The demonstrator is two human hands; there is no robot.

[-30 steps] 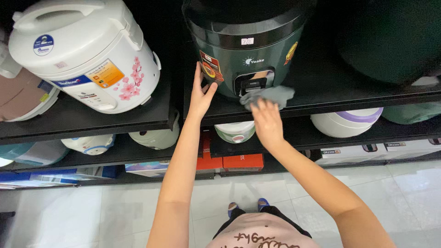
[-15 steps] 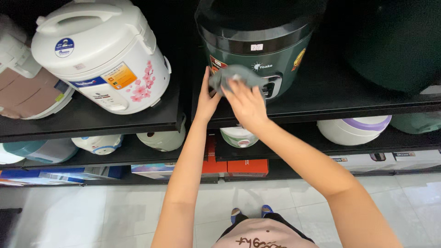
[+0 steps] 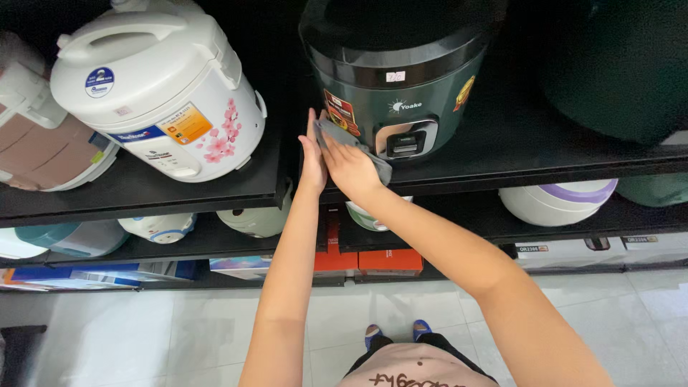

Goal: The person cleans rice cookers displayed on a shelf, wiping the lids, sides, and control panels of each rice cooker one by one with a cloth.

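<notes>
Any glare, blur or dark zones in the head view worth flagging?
Head view: sharp overall; right hand and cloth slightly soft; the green cooker has faint sheen on its lid rim; the shelf recess top right is nearly black; floor tiles bright, not blown out; wide-angle bend at edges.

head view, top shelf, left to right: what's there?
Brown-and-white cooker → white rice cooker with pink flowers → left hand → right hand pressing a grey cloth to the dark green rice cooker → another dark green appliance.
</notes>
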